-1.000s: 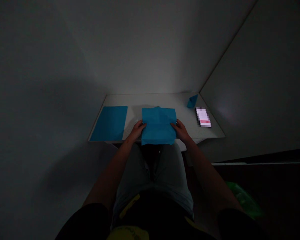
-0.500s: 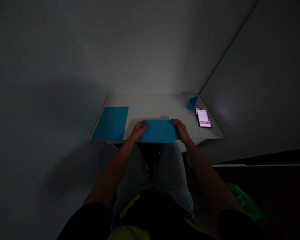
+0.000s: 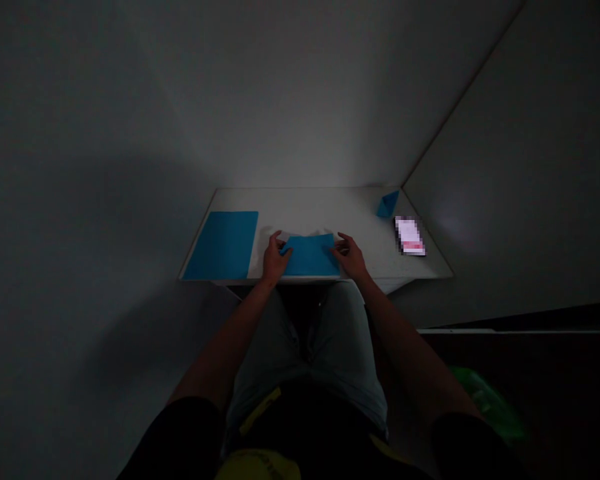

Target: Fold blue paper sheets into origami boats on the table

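Observation:
A blue sheet of paper (image 3: 311,257), which looks folded into a wide rectangle, is between my hands at the near edge of the white table (image 3: 320,207). My left hand (image 3: 276,259) grips its left end, thumb on top and fingers behind. At the other end my right hand (image 3: 349,255) pinches the paper's right edge between thumb and fingers. The paper's far edge is slightly raised and uneven. A larger flat blue sheet (image 3: 223,245) lies to the left of my left hand.
At the table's back right corner stands a small folded blue paper shape (image 3: 387,204). A phone with a lit, blurred screen (image 3: 409,236) lies in front of it. Walls border the table behind and on the right. Something green (image 3: 485,400) is on the dark floor at right.
The paper has come down from over the near edge onto the table. My right hand has moved left and now pinches its edge; my left hand has shifted slightly.

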{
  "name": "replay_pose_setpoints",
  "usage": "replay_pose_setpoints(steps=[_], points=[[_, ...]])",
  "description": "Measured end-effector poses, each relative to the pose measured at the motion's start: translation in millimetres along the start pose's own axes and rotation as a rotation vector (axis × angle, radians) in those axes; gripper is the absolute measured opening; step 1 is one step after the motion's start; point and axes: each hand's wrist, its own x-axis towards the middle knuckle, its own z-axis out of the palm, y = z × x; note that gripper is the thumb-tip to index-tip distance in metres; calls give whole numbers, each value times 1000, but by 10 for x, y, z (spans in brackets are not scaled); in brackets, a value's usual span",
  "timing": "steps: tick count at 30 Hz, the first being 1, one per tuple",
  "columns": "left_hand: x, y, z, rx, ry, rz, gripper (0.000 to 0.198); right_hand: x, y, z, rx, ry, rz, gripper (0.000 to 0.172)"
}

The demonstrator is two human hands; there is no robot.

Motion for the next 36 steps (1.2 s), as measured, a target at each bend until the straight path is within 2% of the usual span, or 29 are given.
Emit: replay_pose_setpoints(steps=[3,7,9,13,15,21,30,33,36], points=[[-24,5,2,74,-67,110,39,-79,-73,38,-115,-88,-126,64],[-82,22,-8,168,-267,220,30,-218,-124,40,-310,-269,-344,49],[-133,28,-46,209,-344,253,34,-283,-129,21,-414,-343,-403,51],[-245,2,-183,248,-478,307,65,-378,-137,-53,-559,-409,-442,61],[-279,-26,-250,233,-520,308,63,-404,-145,-94,-586,-427,-436,60],[-235,-24,-314,127,-549,268,44,-356,-155,-163,-534,-459,-390,46],[-103,50,-295,58,-545,255,47,-98,-115,-198,-354,-544,-319,31],[-100,47,-295,91,-550,217,50,-24,-39,-138,-327,-490,-252,25],[-85,50,-290,128,-513,190,46,13,27,-62,-324,-378,-173,25]])
